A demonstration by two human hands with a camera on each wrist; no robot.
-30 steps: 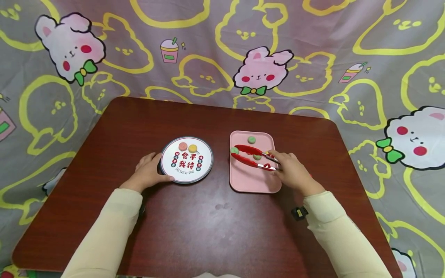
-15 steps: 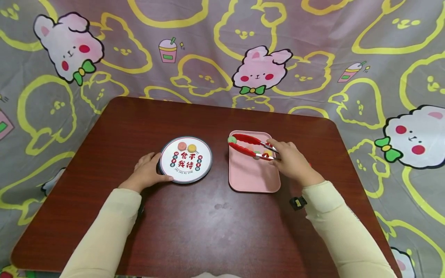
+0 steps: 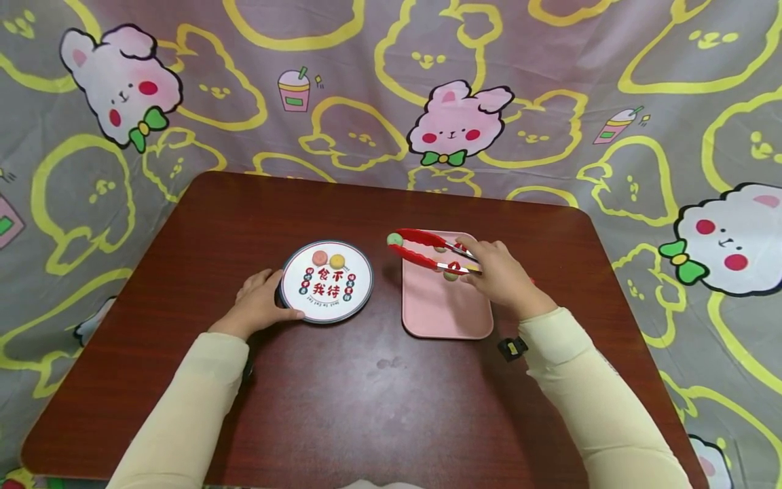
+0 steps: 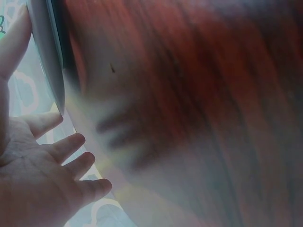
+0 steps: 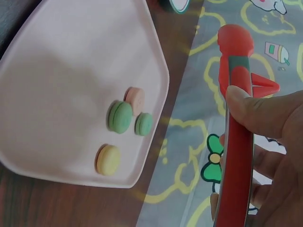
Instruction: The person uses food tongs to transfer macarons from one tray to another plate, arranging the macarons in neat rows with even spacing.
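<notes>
My left hand (image 3: 259, 302) holds the left rim of a round white plate (image 3: 326, 309) with a dark border and red characters. Its thumb lies over the rim; in the left wrist view the index fingertip meets the plate's edge (image 4: 52, 61) and the other fingers spread apart. On the plate sit a pink macaron (image 3: 320, 258) and a yellow macaron (image 3: 337, 261). My right hand (image 3: 501, 275) grips red-and-silver tongs (image 3: 415, 257), whose tips pinch a green macaron (image 3: 395, 240) above the left rim of the pink tray (image 3: 446, 316).
In the right wrist view the tray holds two green macarons, the larger green macaron (image 5: 120, 117) beside a pink macaron (image 5: 136, 100), plus a yellow macaron (image 5: 108, 160). Both dishes stand on a dark red-brown table (image 3: 379, 407). A patterned cloth (image 3: 366, 68) hangs behind it.
My right hand has moved the tongs and the green macaron up out of the tray and leftward, to its far left corner. The left hand and plate stay in place.
</notes>
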